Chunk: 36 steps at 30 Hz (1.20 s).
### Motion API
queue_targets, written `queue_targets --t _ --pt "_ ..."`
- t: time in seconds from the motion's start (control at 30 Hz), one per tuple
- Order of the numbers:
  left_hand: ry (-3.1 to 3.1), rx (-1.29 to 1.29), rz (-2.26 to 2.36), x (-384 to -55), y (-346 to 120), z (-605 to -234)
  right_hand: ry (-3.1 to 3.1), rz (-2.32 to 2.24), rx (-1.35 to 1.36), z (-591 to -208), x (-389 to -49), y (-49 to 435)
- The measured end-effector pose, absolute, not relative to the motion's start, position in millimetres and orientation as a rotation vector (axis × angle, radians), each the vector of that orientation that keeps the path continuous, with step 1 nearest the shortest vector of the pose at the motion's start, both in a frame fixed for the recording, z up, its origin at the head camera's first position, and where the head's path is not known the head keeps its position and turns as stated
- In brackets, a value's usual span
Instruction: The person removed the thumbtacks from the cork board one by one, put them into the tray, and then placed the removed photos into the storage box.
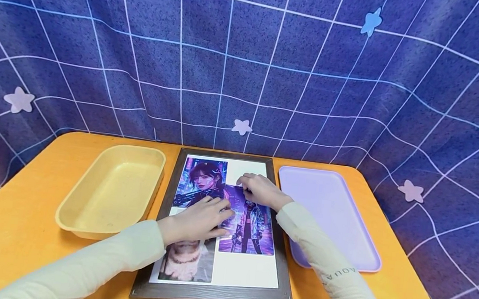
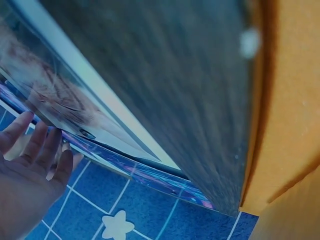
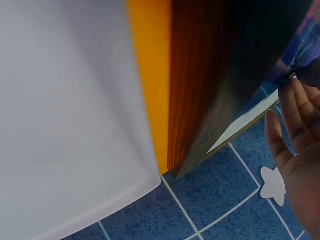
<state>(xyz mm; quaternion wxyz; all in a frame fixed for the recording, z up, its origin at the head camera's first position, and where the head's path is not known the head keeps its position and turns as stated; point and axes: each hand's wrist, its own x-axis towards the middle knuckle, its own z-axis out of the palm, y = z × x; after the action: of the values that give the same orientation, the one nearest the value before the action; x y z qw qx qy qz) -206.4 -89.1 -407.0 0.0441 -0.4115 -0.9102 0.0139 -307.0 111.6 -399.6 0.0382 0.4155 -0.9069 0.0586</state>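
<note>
A dark wooden picture frame (image 1: 212, 292) lies flat on the table, with a white backing and several printed pictures inside its border. My right hand (image 1: 261, 190) pinches the upper edge of a purple picture print (image 1: 251, 230) showing a standing figure in a shiny jacket. Spread over the middle of the frame, my left hand (image 1: 200, 215) rests its fingers by that print's left edge. A portrait print (image 1: 202, 177) lies at the upper left, and an animal picture (image 1: 187, 262) at the lower left is partly hidden by the left hand and wrist.
Left of the frame stands a deep yellow tray (image 1: 106, 230). A shallow lilac tray (image 1: 330, 192) lies at its right, close to the right forearm. Behind the orange table (image 1: 20, 224) hangs a blue gridded curtain (image 1: 239, 63) with stars.
</note>
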Motion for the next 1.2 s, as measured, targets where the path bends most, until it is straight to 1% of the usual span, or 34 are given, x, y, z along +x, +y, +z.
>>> queue_targets --t 1.2 --pt "-2.860 -1.340 -0.221 -214.6 -94.0 -406.0 -2.822 0.199 1.258 -398.5 -310.8 109.9"
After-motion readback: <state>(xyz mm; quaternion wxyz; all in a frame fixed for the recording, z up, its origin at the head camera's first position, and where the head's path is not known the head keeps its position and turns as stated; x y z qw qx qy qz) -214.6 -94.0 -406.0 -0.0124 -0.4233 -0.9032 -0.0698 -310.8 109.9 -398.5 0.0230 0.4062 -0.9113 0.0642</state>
